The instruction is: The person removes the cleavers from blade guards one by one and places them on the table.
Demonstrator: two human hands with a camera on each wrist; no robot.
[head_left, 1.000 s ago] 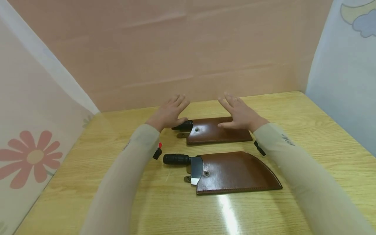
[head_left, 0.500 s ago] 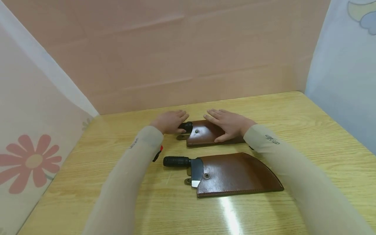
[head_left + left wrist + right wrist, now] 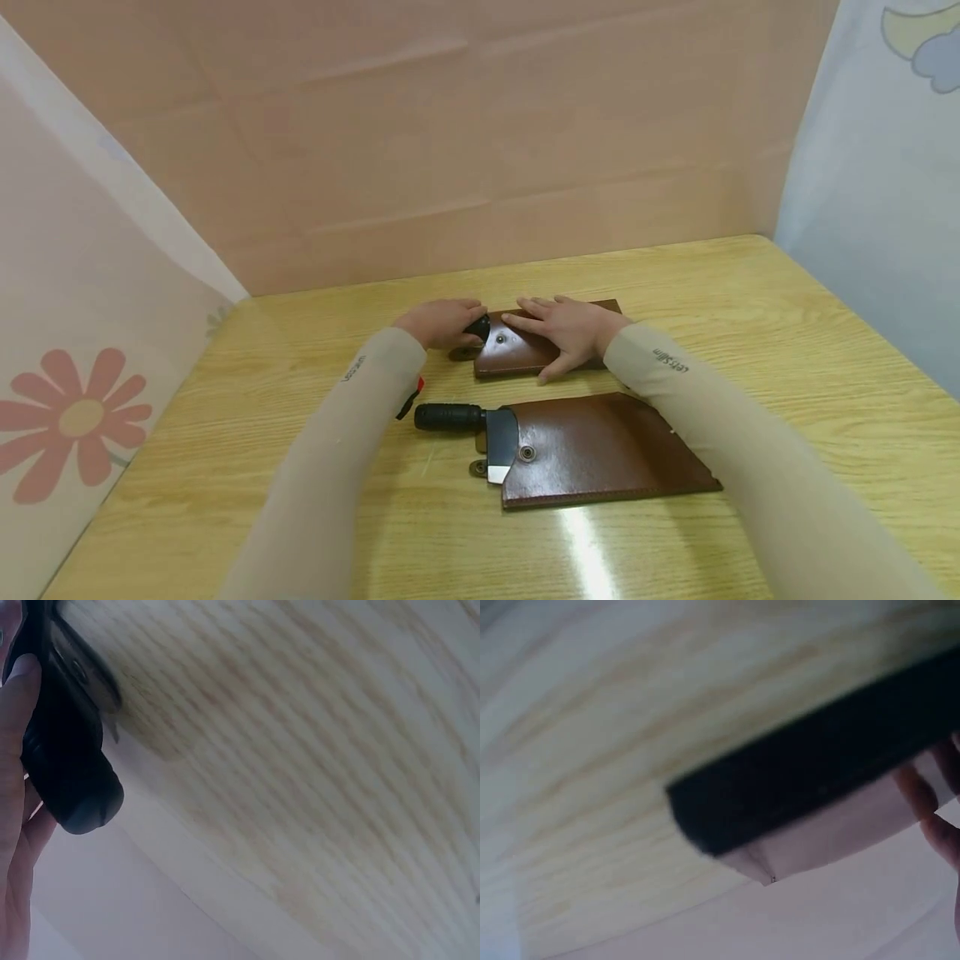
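Two knives in brown leather sheaths lie on the wooden table [image 3: 787, 333]. My left hand [image 3: 444, 322] curls round the black handle [image 3: 477, 327] of the far knife; the left wrist view shows that handle [image 3: 67, 765] against my fingers [image 3: 15, 712]. My right hand [image 3: 564, 330] lies flat on the far sheath [image 3: 517, 357], fingers straight and pointing left. In the blurred right wrist view the sheath's dark edge [image 3: 817, 765] lies under my fingers [image 3: 939, 817]. The near knife's black handle [image 3: 448, 417] sticks out of its sheath [image 3: 607, 450] in front of both hands, untouched.
A pink wall [image 3: 480, 150] closes the table at the back. A white panel with a flower print [image 3: 75, 417] stands on the left, and a pale blue panel [image 3: 877, 208] on the right. Bare wood shows to either side of the knives.
Both hands have come down and toward each other: the left has closed round the far knife's handle and the right has settled flat onto its sheath.
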